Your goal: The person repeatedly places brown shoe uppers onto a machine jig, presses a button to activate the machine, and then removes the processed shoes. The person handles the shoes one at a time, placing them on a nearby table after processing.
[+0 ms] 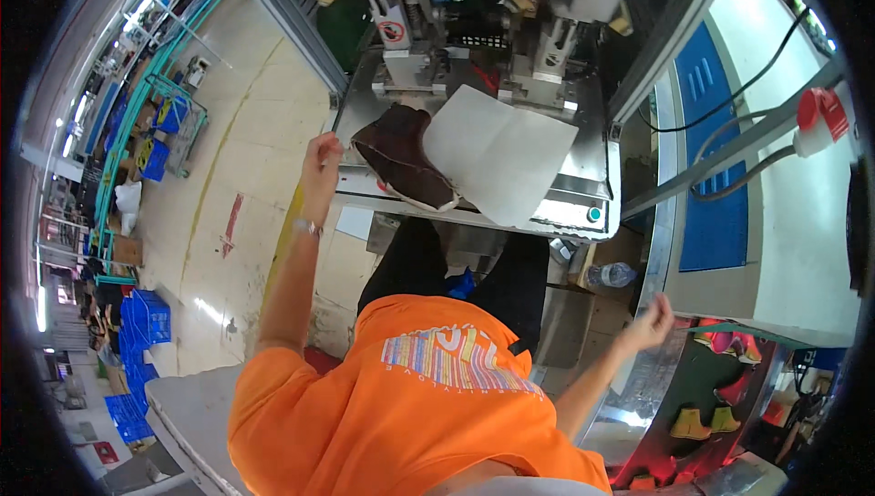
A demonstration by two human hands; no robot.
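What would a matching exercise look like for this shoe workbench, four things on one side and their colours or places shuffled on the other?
Things:
1. boot
2. paper sheet
3. water bottle
4. crates

Descriptions:
A. blue, stacked on the floor at left
B. dark brown, on the metal bench
C. clear, below the bench at right
D. white, creased, beside the boot

Pairs: 1-B, 2-D, 3-C, 4-A
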